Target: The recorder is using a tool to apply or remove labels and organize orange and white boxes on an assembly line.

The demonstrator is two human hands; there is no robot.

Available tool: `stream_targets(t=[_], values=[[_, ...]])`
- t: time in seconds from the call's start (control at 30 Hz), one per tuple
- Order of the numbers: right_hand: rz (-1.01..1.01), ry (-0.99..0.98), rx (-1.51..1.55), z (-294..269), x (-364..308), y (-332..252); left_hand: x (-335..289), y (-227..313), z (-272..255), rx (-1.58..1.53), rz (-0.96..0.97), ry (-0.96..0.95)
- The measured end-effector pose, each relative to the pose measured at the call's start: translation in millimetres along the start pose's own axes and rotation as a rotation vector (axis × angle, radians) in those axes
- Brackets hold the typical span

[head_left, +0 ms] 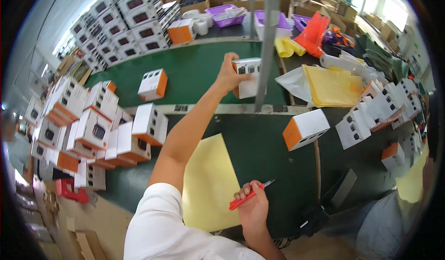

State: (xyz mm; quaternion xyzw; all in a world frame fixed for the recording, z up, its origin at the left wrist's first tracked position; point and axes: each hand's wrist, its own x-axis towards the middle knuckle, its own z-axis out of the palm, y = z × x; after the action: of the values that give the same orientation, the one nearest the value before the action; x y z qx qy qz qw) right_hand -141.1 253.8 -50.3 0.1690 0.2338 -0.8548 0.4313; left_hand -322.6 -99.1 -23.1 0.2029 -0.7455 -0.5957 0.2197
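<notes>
My left arm is stretched far across the green table. My left hand (228, 76) is closed on a white-and-orange box (250, 78) with dark product pictures, on the far side of the pale strip; a grey upright post partly hides that box. Near the table's front edge, my right hand (254, 209) grips a red utility knife (245, 198), its blade showing and pointing up to the right. Under my left arm and beside the knife lies a yellow sheet (208, 186). A similar box (306, 129) stands to the right, and another (153, 84) sits at the far left.
Piled boxes (95, 125) crowd the left side. The grey post (268, 47) rises from the pale strip (222, 109). Yellow envelopes (334, 87) and rows of boxes (371, 109) lie at right. Purple baskets (227, 18) stand behind. A person's sleeve (387, 227) shows at lower right.
</notes>
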Motion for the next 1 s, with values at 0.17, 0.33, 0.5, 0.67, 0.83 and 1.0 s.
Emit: stream_targets(t=[0.17, 0.33, 0.5, 0.67, 0.83, 1.0], values=[[-0.115, -0.137, -0.092, -6, -4, -3, -133, 54, -81, 0.277, 0.512, 0.414], [-0.379, -0.279, -0.289, 7, -11, 1, -326, 57, -153, 0.717, 0.73, 0.428], [-0.608, -0.339, -0.315, 28, -28, 8, -456, 1, -187, 0.862, 0.512, 0.542], [-0.762, -0.383, -0.925, 6, -37, -14, -466, -4, -179, 1.012, 0.447, 0.725], [-0.794, -0.457, -1.403, 10, -57, -26, -441, 37, -120, 0.762, 0.68, 0.022], [-1.025, -0.606, -2.129, 34, -70, -26, -381, -12, -92, 0.88, 0.553, -0.466]])
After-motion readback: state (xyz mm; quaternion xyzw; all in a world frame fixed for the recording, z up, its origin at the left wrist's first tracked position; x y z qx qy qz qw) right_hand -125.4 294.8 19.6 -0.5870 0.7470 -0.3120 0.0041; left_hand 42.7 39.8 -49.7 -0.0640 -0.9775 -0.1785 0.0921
